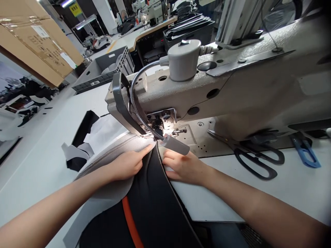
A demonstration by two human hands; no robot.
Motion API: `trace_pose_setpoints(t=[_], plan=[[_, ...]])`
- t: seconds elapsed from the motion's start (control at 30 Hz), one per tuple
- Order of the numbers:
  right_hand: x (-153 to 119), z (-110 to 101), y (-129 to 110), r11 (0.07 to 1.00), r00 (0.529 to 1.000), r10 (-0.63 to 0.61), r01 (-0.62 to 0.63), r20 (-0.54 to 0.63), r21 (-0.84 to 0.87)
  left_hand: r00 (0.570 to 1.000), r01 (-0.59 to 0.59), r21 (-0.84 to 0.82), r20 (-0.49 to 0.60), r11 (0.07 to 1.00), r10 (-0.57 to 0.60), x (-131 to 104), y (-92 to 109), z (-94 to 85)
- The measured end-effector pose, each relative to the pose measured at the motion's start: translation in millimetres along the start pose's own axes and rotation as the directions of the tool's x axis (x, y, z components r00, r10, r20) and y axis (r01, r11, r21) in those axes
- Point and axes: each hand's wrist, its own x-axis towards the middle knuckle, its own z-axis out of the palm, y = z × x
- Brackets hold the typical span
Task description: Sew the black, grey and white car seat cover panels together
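Observation:
My left hand point(129, 163) rests on a light grey mesh fabric piece point(111, 151). Its index finger stretches toward the needle area and presses the cloth, while the other fingers curl under. At the right edge of a long black fabric piece point(160, 203), my right hand point(183, 167) has its fingers bent and closed on that edge. Both fabrics meet under the presser foot of a sewing machine point(155, 93). An orange strip point(131, 220) runs along the black piece. A small lamp point(176, 144) on a bendable metal neck lights the needle and partly hides it.
Black-handled scissors point(254, 155) lie right of the machine bed, near a blue-handled thread snipper point(306, 151). Fabric scraps point(77, 151) lie on the left of the white table point(46, 141). Behind stand a grey crate point(103, 69) and a cardboard box point(38, 38).

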Motion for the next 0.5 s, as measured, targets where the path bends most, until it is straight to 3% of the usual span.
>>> trace_pose_setpoints(t=[0.1,0.2,0.3,0.4,0.5], plan=[[0.7,0.7,0.4,0.991,0.998,-0.068,0.068,-0.01,0.112,0.998,-0.054,-0.079,-0.027,0.995,0.052,-0.3,2.2,-7.0],[1.2,1.3,-0.9,0.982,0.995,-0.093,0.095,-0.021,0.161,0.998,-0.052,-0.073,0.034,0.996,0.055,1.4,8.5,-12.5],[2.4,0.9,-2.5,0.988,0.999,-0.029,0.036,-0.043,0.15,0.995,-0.032,-0.008,0.094,0.999,0.033,3.6,12.5,-11.8],[4.4,-1.0,-4.7,0.987,0.998,0.027,-0.017,-0.059,0.162,0.998,-0.024,0.045,0.064,0.999,0.021,3.9,9.2,-4.7],[6.0,-1.6,-6.0,0.98,0.998,0.062,-0.057,-0.024,0.192,0.999,-0.052,-0.023,0.015,0.998,0.052,2.1,-1.5,2.0]])
